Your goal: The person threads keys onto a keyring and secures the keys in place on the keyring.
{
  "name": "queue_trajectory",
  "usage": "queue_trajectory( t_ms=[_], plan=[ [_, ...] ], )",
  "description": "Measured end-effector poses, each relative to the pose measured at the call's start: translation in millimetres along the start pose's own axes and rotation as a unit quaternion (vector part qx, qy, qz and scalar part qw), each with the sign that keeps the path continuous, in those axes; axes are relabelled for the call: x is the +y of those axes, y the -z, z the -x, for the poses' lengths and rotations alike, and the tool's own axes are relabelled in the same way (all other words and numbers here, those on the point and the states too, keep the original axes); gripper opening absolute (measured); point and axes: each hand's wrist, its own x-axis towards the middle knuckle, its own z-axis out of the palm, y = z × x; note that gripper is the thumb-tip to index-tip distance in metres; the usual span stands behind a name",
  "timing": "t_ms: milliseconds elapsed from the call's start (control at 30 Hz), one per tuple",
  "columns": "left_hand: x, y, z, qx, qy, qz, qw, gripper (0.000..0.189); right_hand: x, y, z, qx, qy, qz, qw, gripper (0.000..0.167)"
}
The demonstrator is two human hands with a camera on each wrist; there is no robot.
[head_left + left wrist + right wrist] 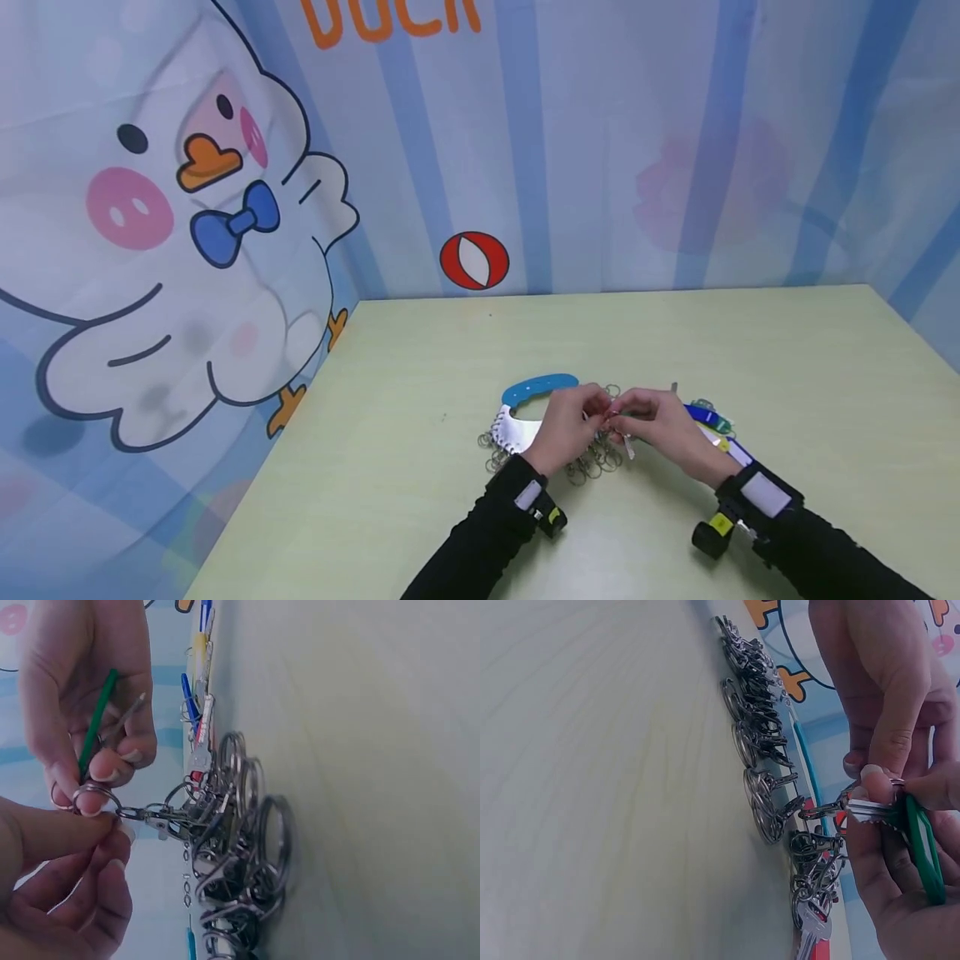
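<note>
Both hands meet over the table, close to a metal plate [514, 432] with a curved blue handle [538, 387] and several key rings [592, 468] hung along its edge. My left hand [567, 429] pinches a split ring [97, 793] between thumb and fingertip. A clasp [132, 814] links that ring to the bunch. In my right hand [667, 429] is a silver key [874, 812] with a green key tag [924, 851]. Its fingertips meet the left ones right at the ring, covering part of it.
Beyond the right hand lie blue [705, 414] and other coloured key tags with keys. A red-tagged key [201, 756] is among the rings' far side. A printed duck curtain [600, 150] stands behind the pale table [360, 483].
</note>
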Motion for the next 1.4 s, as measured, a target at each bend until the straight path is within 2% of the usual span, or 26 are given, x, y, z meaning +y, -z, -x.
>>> queue_trajectory(
  t_ms=[100,333,400,567,700,767,933,1000,1067,1267,1333,1400],
  plan=[
    [-2.4,-2.3,1.0,0.01,0.001,0.003,0.9999,0.015,1.2,0.3,1.2,-0.005,-0.002,-0.003,1.0,0.026],
    [-1.9,-3.4,0.8,0.019,0.086,0.052,0.9948,0.01,1.7,0.5,0.8,-0.003,0.022,0.029,0.9993,0.021],
    [-0.1,-1.8,0.7,0.014,0.082,0.039,0.9958,0.01,0.6,0.5,0.0,-0.004,0.018,0.026,0.9995,0.021],
    [0.7,-2.8,2.9,0.01,0.029,-0.006,0.9995,0.011,0.7,0.0,0.3,-0.008,-0.001,0.001,1.0,0.025],
    [-0.9,-4.8,2.4,0.022,0.016,-0.007,0.9996,0.009,2.2,0.7,-0.2,-0.016,0.001,-0.012,0.9998,0.028],
    [-0.9,-4.8,1.9,0.022,0.029,0.001,0.9993,0.01,2.9,1.1,-0.2,-0.018,0.007,-0.005,0.9998,0.027],
    [1.5,-2.1,0.6,0.019,0.102,0.06,0.9928,0.011,4.3,0.1,-1.5,-0.015,0.036,0.025,0.999,0.022],
    [2.2,-1.4,0.4,0.016,0.116,0.07,0.9907,0.011,4.5,-0.6,-2.4,-0.013,0.042,0.032,0.9985,0.02],
    [2.0,-2.0,1.0,0.01,0.106,0.06,0.9925,0.012,4.3,-1.0,-2.5,-0.011,0.04,0.031,0.9987,0.02],
    [-1.9,-6.0,1.5,0.011,0.032,0.012,0.9993,0.015,-0.6,1.8,-0.2,-0.018,0.024,0.016,0.9994,0.022],
    [-2.8,-6.2,0.9,0.017,0.029,0.012,0.9994,0.013,-1.3,2.7,0.3,-0.024,0.025,0.014,0.9993,0.023],
    [-2.6,-6.2,0.8,0.018,0.042,0.023,0.9987,0.012,-0.4,2.7,0.4,-0.026,0.026,0.018,0.9992,0.023]
  ],
)
